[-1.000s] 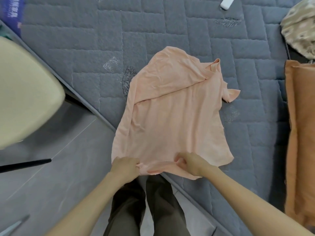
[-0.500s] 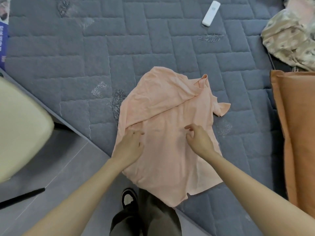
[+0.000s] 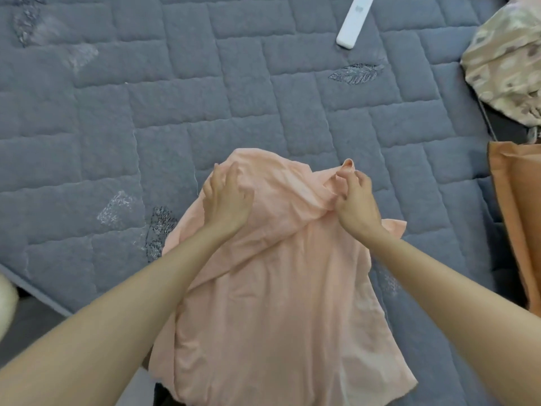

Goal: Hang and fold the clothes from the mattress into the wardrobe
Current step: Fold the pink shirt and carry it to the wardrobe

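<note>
Both grips hold one garment: the left grip (image 3: 227,197) has its thumb and bent fingers closed on the far left edge of the peach shirt (image 3: 278,303), and the right grip (image 3: 355,200) pinches a raised fold of the same shirt at its far right corner, with the fingertips curled tightly into the cloth. A ridge of fabric runs between the two grips, and both bare forearms reach across the shirt from the near side. The peach shirt lies spread on the grey quilted mattress (image 3: 146,127), wrinkled, and a small flap pokes out just beside the right wrist. Its near hem hangs over the mattress edge toward the person. Beyond the shirt, well apart from it, a white remote (image 3: 354,22) lies tilted on the mattress near the top of the view. A crumpled patterned cloth (image 3: 506,63) sits at the upper right, and an orange fabric piece (image 3: 521,215) lies along the right edge below it. At the lower left, past the mattress edge, a strip of grey floor (image 3: 29,332) shows.
</note>
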Demonstrator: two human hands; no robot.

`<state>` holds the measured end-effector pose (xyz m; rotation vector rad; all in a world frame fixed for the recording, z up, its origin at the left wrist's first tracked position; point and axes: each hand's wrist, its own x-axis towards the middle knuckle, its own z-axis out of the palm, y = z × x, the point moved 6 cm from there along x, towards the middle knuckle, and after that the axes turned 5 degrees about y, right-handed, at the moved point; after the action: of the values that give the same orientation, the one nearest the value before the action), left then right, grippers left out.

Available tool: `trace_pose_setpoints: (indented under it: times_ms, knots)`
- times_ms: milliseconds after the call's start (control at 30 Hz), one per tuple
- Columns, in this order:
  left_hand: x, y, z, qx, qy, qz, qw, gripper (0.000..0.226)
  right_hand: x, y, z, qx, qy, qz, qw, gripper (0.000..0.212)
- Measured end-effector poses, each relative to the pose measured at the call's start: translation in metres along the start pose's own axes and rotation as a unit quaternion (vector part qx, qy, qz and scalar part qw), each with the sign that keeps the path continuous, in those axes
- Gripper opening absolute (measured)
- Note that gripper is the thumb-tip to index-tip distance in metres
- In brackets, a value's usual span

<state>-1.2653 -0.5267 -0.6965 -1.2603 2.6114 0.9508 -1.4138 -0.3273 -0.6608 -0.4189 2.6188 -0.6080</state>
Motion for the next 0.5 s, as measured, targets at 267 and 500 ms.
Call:
trace_pose_setpoints:
  times_ms: [267,500]
  knots:
    - [0.065,0.021,0.009,0.001,0.025,0.015,1.000,0.038,0.035,-0.008,0.022,-0.059,0.013,0.014,0.998,0.033]
    - [0.059,0.001,-0.056,-0.164,0.013,0.129,0.978,0.014,0.036,-0.067,0.040,-0.187,0.037,-0.027,0.981,0.056]
